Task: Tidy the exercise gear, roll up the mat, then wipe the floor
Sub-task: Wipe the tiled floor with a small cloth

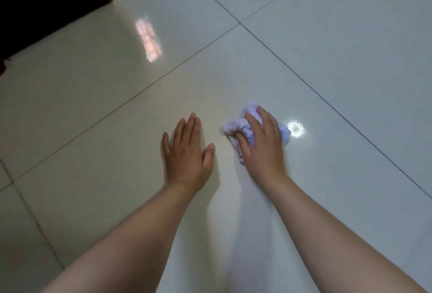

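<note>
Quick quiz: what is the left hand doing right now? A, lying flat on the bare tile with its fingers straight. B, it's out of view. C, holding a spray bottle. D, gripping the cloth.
A: the left hand lies palm down with straight fingers on the tile floor, beside the right hand, which alone grips the white cloth.
</note>
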### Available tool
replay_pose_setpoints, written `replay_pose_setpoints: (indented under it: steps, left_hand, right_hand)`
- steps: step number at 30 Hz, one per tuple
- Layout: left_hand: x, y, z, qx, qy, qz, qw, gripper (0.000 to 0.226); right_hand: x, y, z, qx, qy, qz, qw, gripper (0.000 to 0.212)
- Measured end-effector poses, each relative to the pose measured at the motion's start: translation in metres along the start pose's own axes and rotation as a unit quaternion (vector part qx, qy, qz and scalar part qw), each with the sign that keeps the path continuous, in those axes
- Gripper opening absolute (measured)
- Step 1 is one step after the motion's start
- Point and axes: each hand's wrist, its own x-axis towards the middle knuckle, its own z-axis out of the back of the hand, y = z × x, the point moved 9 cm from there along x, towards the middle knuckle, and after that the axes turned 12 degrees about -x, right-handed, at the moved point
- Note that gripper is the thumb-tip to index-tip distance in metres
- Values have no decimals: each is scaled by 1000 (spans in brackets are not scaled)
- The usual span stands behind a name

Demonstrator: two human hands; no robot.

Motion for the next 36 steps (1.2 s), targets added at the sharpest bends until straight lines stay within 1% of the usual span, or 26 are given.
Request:
replay_pose_setpoints:
  steps: [2,4,7,10,12,14,16,18,20,21,22,24,28,30,31,32,33,36]
  left_hand:
    - [-1,3,4,-42,22,-24,999,74]
    - [-7,17,14,-31,28,-62,997,70]
    - [-17,56,29,26,14,-83,996,63]
    - [-21,73,36,10,-8,-74,997,59]
    - [-19,73,37,-2,-15,-59,998,58]
    - [-18,72,37,-4,-16,-55,998,60]
    - [-19,74,37,-4,-15,-54,998,60]
    - [-19,75,37,-1,-13,-52,999,60]
    - [-18,74,36,2,-10,-54,998,63]
    - [-17,73,36,5,-7,-56,998,64]
    - [-17,73,35,8,-6,-57,998,65]
    - [-16,72,35,13,-7,-58,998,64]
    - [-15,73,35,17,-10,-64,998,62]
    - [-16,73,35,18,-11,-64,998,63]
    - [-16,73,35,19,-12,-63,998,63]
    - [-16,73,35,19,-12,-62,998,63]
    - [-16,73,35,18,-10,-61,998,64]
    - [-16,72,34,20,-7,-60,998,64]
  right_hand:
    - [-3,1,-2,-1,-12,-46,999,49]
    - [-13,10,-5,-15,-16,-56,998,51]
    - [-49,33,-11,-42,-22,-18,999,50]
    - [-89,46,-13,-34,-8,29,999,46]
    - [-96,42,-12,-23,12,42,999,46]
    - [-82,34,-8,-28,1,13,1000,46]
    - [-54,29,-7,-37,-39,-55,997,48]
    - [-24,33,-14,-54,-62,-124,989,49]
    - [0,46,-27,-76,-51,-150,984,48]
    - [6,53,-32,-84,-43,-147,985,48]
    - [8,59,-35,-90,-41,-130,987,48]
    - [0,71,-34,-96,-46,-69,992,46]
    - [-55,89,-35,-76,-5,73,994,50]
    - [-77,82,-29,-72,7,109,991,50]
    - [-81,73,-25,-72,7,112,991,49]
    - [-80,61,-20,-79,2,99,992,48]
    - [-76,47,-14,-90,-8,67,994,47]
    - [-62,21,0,-108,-62,-77,989,45]
